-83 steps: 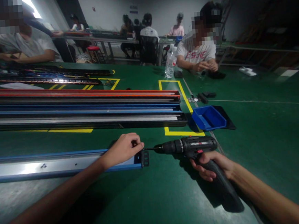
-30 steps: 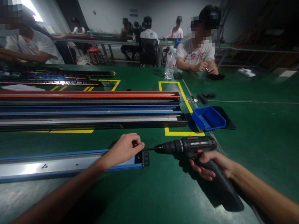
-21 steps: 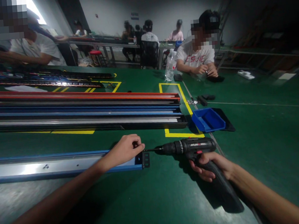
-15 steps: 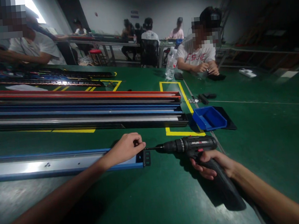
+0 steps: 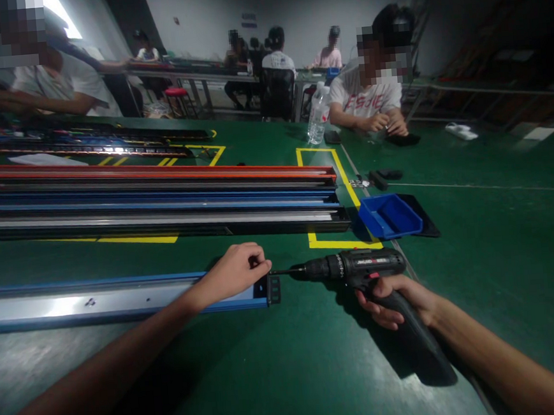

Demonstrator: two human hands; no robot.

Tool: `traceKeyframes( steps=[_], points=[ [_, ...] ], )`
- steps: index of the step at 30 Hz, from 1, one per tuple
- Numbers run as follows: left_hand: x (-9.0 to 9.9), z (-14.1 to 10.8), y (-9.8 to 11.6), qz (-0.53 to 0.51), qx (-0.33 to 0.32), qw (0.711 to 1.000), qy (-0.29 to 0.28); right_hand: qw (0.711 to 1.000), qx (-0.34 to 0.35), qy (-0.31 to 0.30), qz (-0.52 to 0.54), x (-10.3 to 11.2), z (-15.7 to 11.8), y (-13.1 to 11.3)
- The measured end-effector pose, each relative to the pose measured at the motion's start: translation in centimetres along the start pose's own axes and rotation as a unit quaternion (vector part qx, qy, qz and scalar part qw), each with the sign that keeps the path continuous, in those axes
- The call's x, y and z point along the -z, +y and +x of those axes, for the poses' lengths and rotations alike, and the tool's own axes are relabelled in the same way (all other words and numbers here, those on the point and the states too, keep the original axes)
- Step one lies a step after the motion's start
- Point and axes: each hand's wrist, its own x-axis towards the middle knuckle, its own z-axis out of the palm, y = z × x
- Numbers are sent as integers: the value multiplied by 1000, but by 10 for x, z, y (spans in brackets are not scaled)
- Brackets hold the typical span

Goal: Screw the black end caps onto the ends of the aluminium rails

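Note:
A cordless drill lies in the grip of my right hand, its body pointing left. Its long thin bit reaches to the end of a blue-edged metal channel, where a small black slotted end piece sits. My left hand rests over that end of the channel, thumb and forefinger pinched at the bit's tip. Whatever is between those fingertips is too small or hidden to make out.
Several long channels in red, blue and black lie behind. To their right is a blue bin on a dark pad. Further back stand a water bottle and a seated person. Yellow tape marks the green table.
The view has shifted slightly. Both hands, the drill and the channel keep nearly the same places relative to one another.

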Motion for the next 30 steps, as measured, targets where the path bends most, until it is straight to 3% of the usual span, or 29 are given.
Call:
traceKeyframes(
  steps=[16, 30],
  points=[
    [0, 1, 0, 1, -3, 1000, -1, 999, -9, 34, -3, -1, -2, 0],
    [-1, 1, -2, 4, -6, 1000, 4, 1000, 2, 18, -7, 0, -1, 0]
  ],
)
